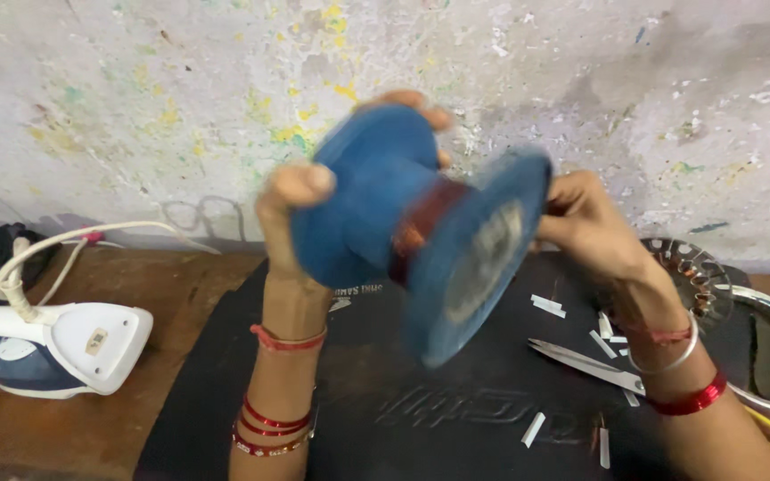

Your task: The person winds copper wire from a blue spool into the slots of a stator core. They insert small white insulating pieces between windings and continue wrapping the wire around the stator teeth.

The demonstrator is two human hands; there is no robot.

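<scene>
The left hand (300, 209) clasped one flange of a blue spool (421, 236), fingers curled over its rim; the right hand (581, 223) closed on the other flange, steadying it above the black mat (421, 419). Coppery wire (421, 227) wrapped its core. Scissors (585, 363) lay near, an iron (55, 347) farther left.

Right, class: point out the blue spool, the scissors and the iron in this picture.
Blue spool (363, 191): head view, on its near blue end, held between both hands.
Scissors (585, 363): head view, on the blades, lying on the black mat.
Iron (91, 343): head view, on its white body.
</scene>
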